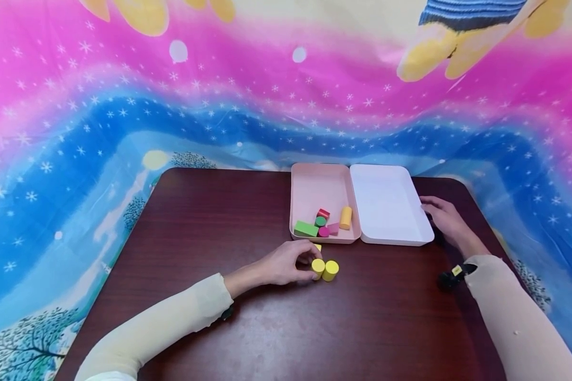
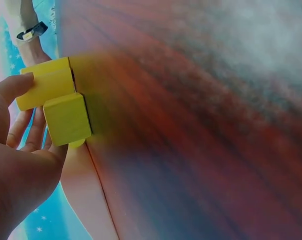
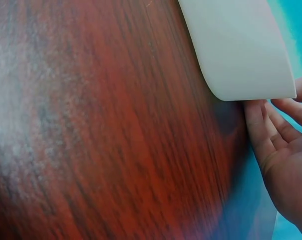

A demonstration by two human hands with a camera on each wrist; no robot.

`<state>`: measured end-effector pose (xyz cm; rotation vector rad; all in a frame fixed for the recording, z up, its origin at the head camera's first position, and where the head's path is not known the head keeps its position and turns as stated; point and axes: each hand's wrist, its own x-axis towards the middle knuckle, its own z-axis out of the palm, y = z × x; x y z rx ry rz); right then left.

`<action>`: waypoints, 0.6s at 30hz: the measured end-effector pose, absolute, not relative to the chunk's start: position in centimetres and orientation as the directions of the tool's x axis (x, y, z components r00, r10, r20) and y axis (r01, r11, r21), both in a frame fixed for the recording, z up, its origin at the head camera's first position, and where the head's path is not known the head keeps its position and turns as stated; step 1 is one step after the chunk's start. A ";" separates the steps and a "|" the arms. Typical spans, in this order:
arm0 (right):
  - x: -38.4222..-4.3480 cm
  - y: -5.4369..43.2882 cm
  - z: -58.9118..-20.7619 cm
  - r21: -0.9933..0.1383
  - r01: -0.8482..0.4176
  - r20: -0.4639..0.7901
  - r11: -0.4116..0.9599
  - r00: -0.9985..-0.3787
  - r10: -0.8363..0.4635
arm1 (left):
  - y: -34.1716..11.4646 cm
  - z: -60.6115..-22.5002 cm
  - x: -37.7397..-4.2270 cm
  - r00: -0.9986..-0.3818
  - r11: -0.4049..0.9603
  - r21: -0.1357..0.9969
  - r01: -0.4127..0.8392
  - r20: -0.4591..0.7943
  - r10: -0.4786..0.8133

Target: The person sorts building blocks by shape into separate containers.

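In the head view my left hand [image 1: 286, 263] is at two yellow cylinders [image 1: 331, 271] standing side by side on the table. Its thumb presses the left cylinder and its fingers curve around the far side, their tips partly hidden. A small yellow block [image 1: 318, 247] shows just beyond the fingers. The left wrist view has the thumb [image 2: 21, 84] on a yellow cylinder [image 2: 53, 82], with a yellow block [image 2: 67, 120] close to the palm. My right hand [image 1: 443, 217] rests against the right side of the white tray [image 1: 386, 203], with loosely extended fingers [image 3: 260, 130] touching its wall.
Left of the white tray, touching it, stands a pink tray [image 1: 314, 182]. Inside lie a green block [image 1: 306, 229], an orange-yellow cylinder [image 1: 345, 217] and several small red, green and pink pieces. Both trays sit near the back edge of the dark wooden table [image 1: 209, 222]; a printed curtain hangs behind.
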<state>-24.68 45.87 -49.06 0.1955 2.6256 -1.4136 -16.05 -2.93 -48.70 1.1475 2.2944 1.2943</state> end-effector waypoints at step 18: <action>-24.6 45.9 -49.3 -0.819 0.207 -0.199 0.536 -0.977 0.073 | -3.3 -45.7 -17.6 -0.681 0.301 0.810 0.503 0.157 0.715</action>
